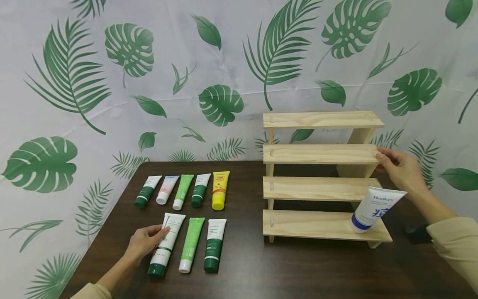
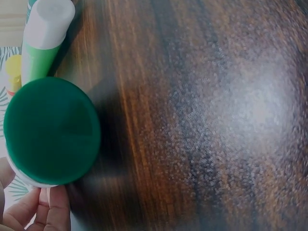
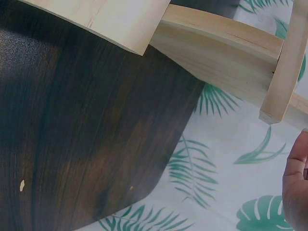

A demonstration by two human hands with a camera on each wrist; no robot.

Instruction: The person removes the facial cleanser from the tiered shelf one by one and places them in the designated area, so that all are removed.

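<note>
My left hand pinches a white squeeze tube with a dark green cap, thumb on its front, at the near left of the table. In the left wrist view, the round green cap faces the camera and hides most of the tube. On the right, my right hand grips the right end of the second plank from the top of a wooden tiered shelf. A white tube with a blue cap stands cap down at the right of the lowest tier. In the right wrist view, only part of the right hand shows.
Beside the held tube lie a light green tube and a white-and-green tube. Behind them is a row of several smaller tubes, with a yellow tube at its right end. A leaf-print cloth hangs behind the dark table.
</note>
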